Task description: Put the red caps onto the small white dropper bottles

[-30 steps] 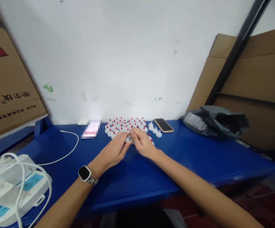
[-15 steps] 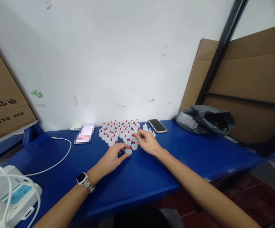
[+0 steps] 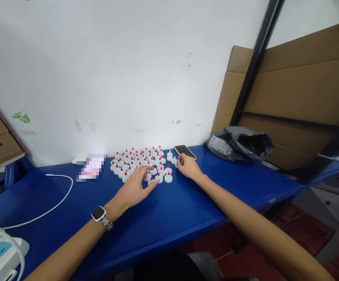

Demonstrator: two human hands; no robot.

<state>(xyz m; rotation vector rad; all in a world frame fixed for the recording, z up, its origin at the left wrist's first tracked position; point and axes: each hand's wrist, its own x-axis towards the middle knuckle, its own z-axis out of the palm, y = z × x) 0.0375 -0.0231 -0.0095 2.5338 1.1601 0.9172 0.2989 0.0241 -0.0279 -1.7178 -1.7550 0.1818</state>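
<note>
Many white plastic nozzle caps with red tips (image 3: pixel 168 178) stand upright in a cluster on the blue table. My left hand (image 3: pixel 136 186) lies at the cluster's near edge, thumb and fingers apart, beside a few red-tipped caps. It covers part of the cluster. To the right, my right hand (image 3: pixel 189 167) has its fingertips pinched on a white nozzle cap (image 3: pixel 177 162). Close by stand white nozzle caps with no red tip (image 3: pixel 170 156). A watch (image 3: pixel 98 213) is on my left wrist.
A phone (image 3: pixel 184 150) lies behind my right hand. Further right is a grey plastic bag (image 3: pixel 239 143). At left are a lit, blurred-out screen (image 3: pixel 91 168), a white cable (image 3: pixel 66 201) and a power strip (image 3: pixel 4 249). Cardboard (image 3: pixel 301 74) stands at right.
My right hand has moved from the red-tipped caps rightward to the plain white ones. My left hand has opened away from a near cap. The view has turned slightly right.
</note>
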